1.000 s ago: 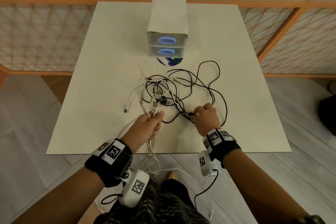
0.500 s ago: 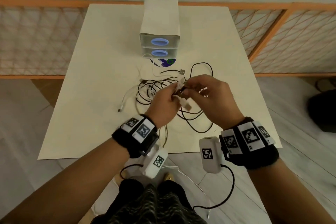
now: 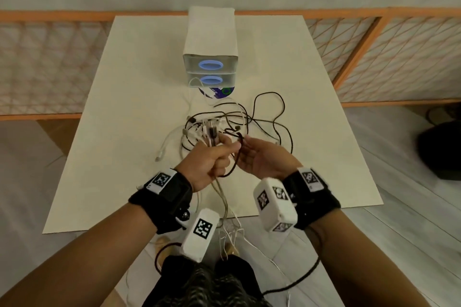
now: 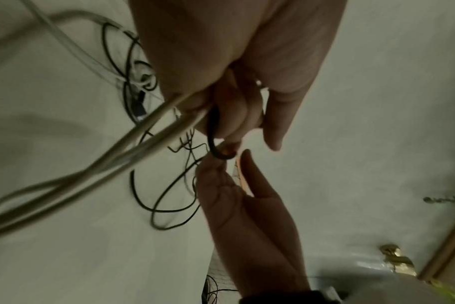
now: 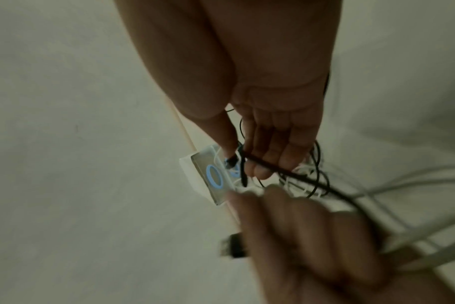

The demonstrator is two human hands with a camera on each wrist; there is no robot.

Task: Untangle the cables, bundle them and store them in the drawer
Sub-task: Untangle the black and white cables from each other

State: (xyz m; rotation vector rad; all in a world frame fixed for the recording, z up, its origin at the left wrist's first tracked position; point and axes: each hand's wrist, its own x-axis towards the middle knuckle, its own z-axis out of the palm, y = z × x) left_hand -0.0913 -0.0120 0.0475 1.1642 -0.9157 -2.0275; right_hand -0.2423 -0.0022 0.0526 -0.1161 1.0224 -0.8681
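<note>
A tangle of black and white cables (image 3: 249, 119) lies mid-table, in front of a small white two-drawer unit (image 3: 209, 67) with blue ring handles, both drawers closed. My left hand (image 3: 224, 149) is raised over the tangle's near side and grips several cable ends in a fist, white strands (image 4: 133, 139) and a black cable (image 4: 213, 144). The white strands hang over the table's front edge. My right hand (image 3: 249, 147) is palm-up beside it, fingers straight (image 5: 268, 144), the black cable (image 5: 273, 166) lying across the fingertips.
The cream table (image 3: 137, 107) has an orange mesh railing (image 3: 50, 65) behind and beside it. A printed disc (image 3: 219, 91) pokes out under the drawer unit. A loose white plug end (image 3: 159, 154) lies left of the tangle. A dark object (image 3: 441, 149) sits on the floor, right.
Both hands rose from the table with cable ends, then drew back toward me. The right hand, pinching a connector half a second ago, has turned palm-up with its fingers straightened.
</note>
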